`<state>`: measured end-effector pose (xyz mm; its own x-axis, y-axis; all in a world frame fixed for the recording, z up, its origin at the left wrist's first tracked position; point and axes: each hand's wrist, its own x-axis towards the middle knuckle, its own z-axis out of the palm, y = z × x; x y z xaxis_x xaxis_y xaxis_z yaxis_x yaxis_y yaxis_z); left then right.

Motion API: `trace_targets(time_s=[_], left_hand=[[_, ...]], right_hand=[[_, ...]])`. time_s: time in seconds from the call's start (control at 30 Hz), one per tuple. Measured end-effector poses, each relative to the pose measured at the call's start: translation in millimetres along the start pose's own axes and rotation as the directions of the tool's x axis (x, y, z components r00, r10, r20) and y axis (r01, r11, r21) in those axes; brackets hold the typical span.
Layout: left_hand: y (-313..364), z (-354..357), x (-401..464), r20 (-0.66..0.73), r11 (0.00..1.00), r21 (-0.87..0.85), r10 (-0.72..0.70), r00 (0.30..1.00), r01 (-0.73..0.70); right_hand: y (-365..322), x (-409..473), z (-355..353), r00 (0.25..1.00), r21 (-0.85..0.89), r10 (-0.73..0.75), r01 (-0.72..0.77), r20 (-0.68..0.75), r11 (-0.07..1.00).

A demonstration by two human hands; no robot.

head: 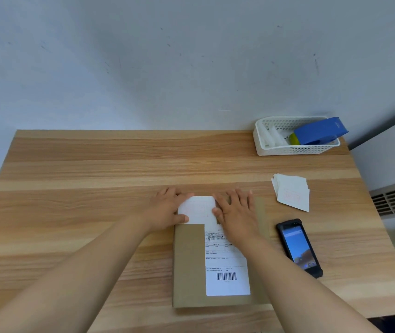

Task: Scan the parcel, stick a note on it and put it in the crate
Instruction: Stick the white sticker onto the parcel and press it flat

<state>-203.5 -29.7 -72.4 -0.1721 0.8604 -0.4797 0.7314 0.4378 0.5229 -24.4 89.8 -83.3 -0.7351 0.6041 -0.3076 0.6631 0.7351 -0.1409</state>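
A flat brown cardboard parcel lies on the wooden table near its front edge, with a white shipping label and barcode on top. A white note with a faint red print rests on the parcel's far left corner. My left hand lies flat on the note's left edge. My right hand lies flat with spread fingers on the note's right edge and the parcel. Neither hand grips anything. No crate for parcels is in view.
A black handheld scanner with a lit screen lies right of the parcel. A loose stack of white notes sits beyond it. A white basket at the back right holds a blue tape dispenser. The wooden table meets a grey wall.
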Motion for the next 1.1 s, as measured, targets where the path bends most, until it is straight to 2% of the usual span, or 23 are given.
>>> trace_targets(time_s=[0.1,0.2,0.37,0.5,0.6,0.7,0.83,0.97,1.1], left_hand=[[-6.6,13.2,-7.1,-0.089,0.986,-0.165,-0.036,0.995,0.021],[-6.8,24.1,-4.7,-0.121,0.94,-0.339,-0.067,0.99,0.022],[-5.0,35.9,3.4,-0.257,0.873,-0.488,-0.148,0.955,0.004],[3.8,48.8,16.2,-0.459,0.846,-0.532,-0.255,0.851,-0.033],[7.8,53.6,20.9,-0.536,0.833,-0.549,-0.286,0.794,-0.071],[7.2,55.0,21.2,-0.559,0.846,-0.529,-0.29,0.776,-0.065],[5.5,55.0,23.6,-0.558,0.88,-0.475,-0.276,0.782,-0.028],[4.6,54.9,23.6,-0.567,0.898,-0.439,-0.269,0.778,-0.009],[5.2,54.8,22.3,-0.569,0.905,-0.425,-0.281,0.773,0.016]], right_hand=[[-1.5,-0.8,0.3,1.0,0.014,0.001,-0.001,-0.014,1.0],[-3.1,0.0,-3.6,1.0,0.032,0.021,-0.02,-0.019,0.999],[-12.8,10.0,-7.0,0.985,0.17,0.155,-0.14,-0.075,0.975],[-18.9,19.3,-1.9,0.96,0.199,0.247,-0.219,-0.128,0.955],[-22.4,28.2,0.1,0.926,0.217,0.338,-0.299,-0.171,0.929],[-34.1,34.4,6.8,0.914,0.159,0.371,-0.346,-0.167,0.925],[-53.7,33.9,18.5,0.915,0.118,0.324,-0.304,-0.239,0.945],[-44.0,33.0,20.0,0.936,0.129,0.274,-0.25,-0.223,0.959],[-34.2,27.1,23.4,0.926,0.129,0.246,-0.218,-0.287,0.968]])
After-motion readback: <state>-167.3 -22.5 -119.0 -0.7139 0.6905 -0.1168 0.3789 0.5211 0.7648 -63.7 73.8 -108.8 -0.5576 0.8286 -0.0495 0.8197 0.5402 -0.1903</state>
